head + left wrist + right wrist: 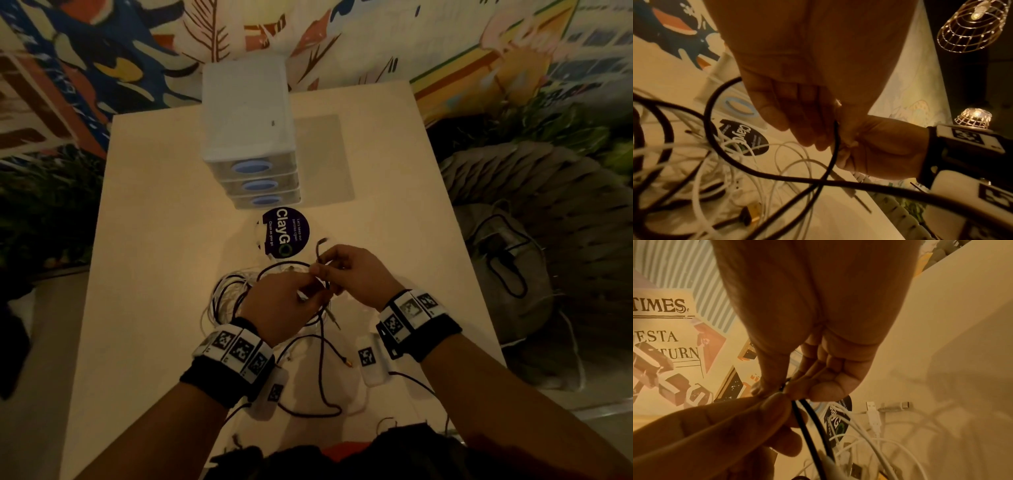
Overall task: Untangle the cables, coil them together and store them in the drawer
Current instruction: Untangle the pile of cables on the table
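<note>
Clearly the black cable (322, 310) is the strand being worked: it rises between both sets of fingertips, its free end (321, 244) poking up just beyond them, and the rest drops below the fingers into a loose loop on the table (154, 240) near the person's body. The left hand (281, 305) pinches it with thumb and forefinger curled narrow round the strand, and the right hand (354, 275) pinches the same cable right against it, fingertips of both hands touching. From the right wrist view two runs of black cable (807, 426) hang side by side just under the pinch, so the grip probably sits at a crossing or fold; holding it raised likely lets the slack fall free and shows where it passes through the others.

Below and to the left of the fingers lies the tangle of white cables (226, 291), still mixed with black loops and resting on the table. Their plugs (872, 408) lie flat beyond the right fingertips. A gold-tipped plug (347, 362) lies under the right wrist.

Farther out past the fingertips sits a round dark sticker (286, 231), and beyond that the white drawer unit (246, 113), its three blue-handled drawers (251, 168) all closed. Judged so, untangling is in hand; coiling and storing are not yet begun.
</note>
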Demonstrator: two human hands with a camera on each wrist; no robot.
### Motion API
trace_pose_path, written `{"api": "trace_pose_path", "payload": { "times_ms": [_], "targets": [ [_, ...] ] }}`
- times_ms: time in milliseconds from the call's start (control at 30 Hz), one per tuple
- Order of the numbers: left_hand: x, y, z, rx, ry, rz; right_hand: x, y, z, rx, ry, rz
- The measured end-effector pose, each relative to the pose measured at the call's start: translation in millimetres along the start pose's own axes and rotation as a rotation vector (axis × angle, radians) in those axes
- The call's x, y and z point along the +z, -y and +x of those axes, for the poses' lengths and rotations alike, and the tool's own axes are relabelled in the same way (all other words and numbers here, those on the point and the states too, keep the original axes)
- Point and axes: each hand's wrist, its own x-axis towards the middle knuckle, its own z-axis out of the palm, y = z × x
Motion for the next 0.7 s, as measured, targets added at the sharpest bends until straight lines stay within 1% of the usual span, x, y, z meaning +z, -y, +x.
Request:
{"api": "trace_pose_path", "payload": {
  "times_ms": [67,133,200,233,300,367,500,567,633,700],
  "targets": [
    [2.7,-0.1,1.6,0.002,-0.03,0.002,0.2,0.6,-1.8,0.007,0.029,-0.033],
    [2.9,1.9,2.1,-0.009,-0.059,-0.032,-3.1,2.2,-5.5,0.044,0.092,-0.067],
    [1.0,4.4,1.8,-0.033,-0.085,-0.063,-6.1,0.2,-8.4,0.11,0.181,0.056],
    [0.5,5.5,1.6,-0.042,-0.086,-0.073,-8.1,-0.6,-10.4,0.118,0.223,0.112],
    [0.6,7.4,2.3,-0.062,-0.056,-0.1,-11.2,-3.5,-12.3,0.049,0.262,0.082],
    [0.1,8.3,4.0,-0.08,-0.01,-0.124,-12.4,-5.0,-14.4,-0.028,0.251,-0.037],
    [-0.8,9.3,6.2,-0.076,0.031,-0.153,-12.9,-4.2,-14.4,-0.055,0.214,-0.142],
    [-0.8,12.0,5.1,-0.061,-0.002,-0.2,-15.9,-4.0,-13.8,-0.05,0.219,-0.146],
    [-1.1,14.7,4.0,-0.05,-0.076,-0.199,-19.8,-3.7,-13.5,-0.049,0.211,-0.124],
    [-1.0,15.5,4.5,-0.059,-0.103,-0.187,-23.3,-3.9,-13.8,-0.055,0.172,-0.143]
  ]
}}
